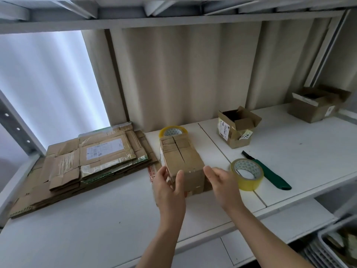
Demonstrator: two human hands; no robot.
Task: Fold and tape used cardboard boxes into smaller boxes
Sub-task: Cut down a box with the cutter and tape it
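Note:
A small brown cardboard box (181, 159) with a taped, slit top stands on the white shelf (96, 229) in the middle. My left hand (170, 192) holds its near left corner, fingers on the left side and thumb on the front face. My right hand (222, 182) hovers by the near right edge with loosely bent fingers and holds nothing. One roll of yellowish clear tape (249, 183) stands just right of my right hand. A second tape roll (172, 131) lies behind the box.
A stack of flattened cardboard boxes (87, 161) lies at the left. A green-handled knife (270, 174) lies right of the tape. Two open small boxes (235, 128) (316, 105) stand at the back right. A white basket (328, 248) sits below right.

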